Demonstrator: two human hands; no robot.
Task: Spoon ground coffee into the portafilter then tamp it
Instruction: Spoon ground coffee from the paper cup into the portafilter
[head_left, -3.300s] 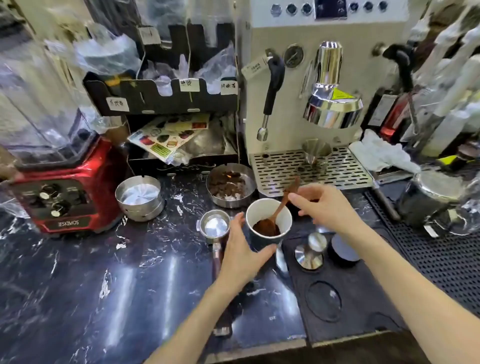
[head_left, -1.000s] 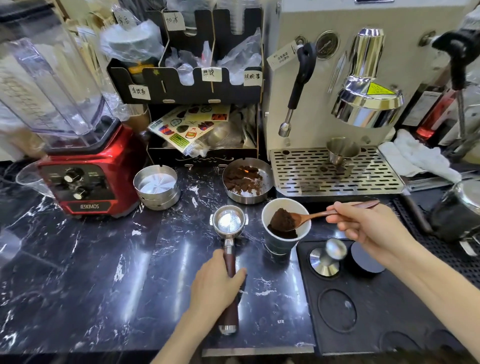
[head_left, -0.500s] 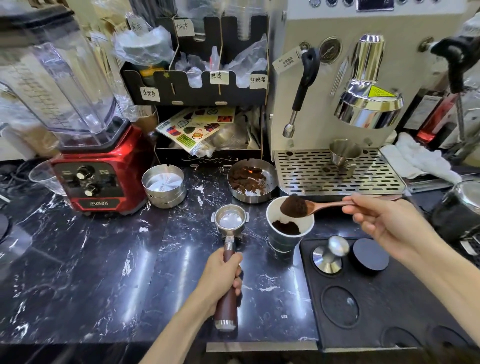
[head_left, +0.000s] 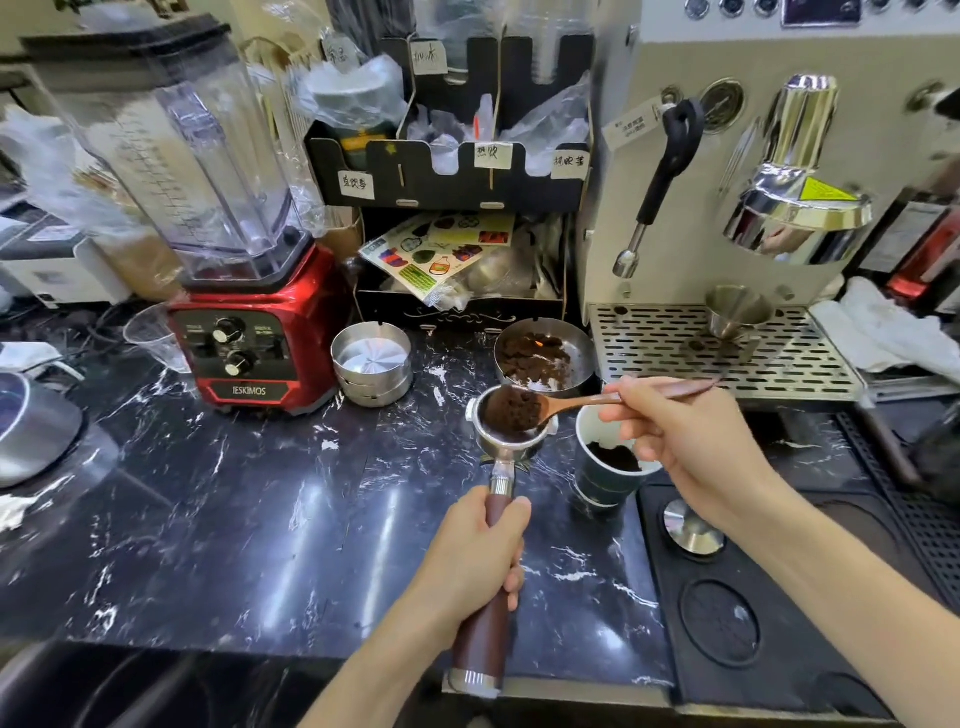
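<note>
Our right hand (head_left: 691, 447) has carried the heaped wooden spoon (head_left: 582, 402) from above the paper cup (head_left: 605, 475) to the portafilter (head_left: 511, 439) basket at ten o'clock of it; our left hand (head_left: 480, 558) is gripping the portafilter's handle.

Brightly, evenly lit from overhead; white glare streaks on the glossy bench (head_left: 249, 519) left of the fingers (head_left: 511, 525). Strong wide-angle bending and slight blur toward the edges.

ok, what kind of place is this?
Probably a small café or drinks bar counter: an espresso machine, a red blender, and a black rack with handwritten labels, holding bagged supplies.
</note>
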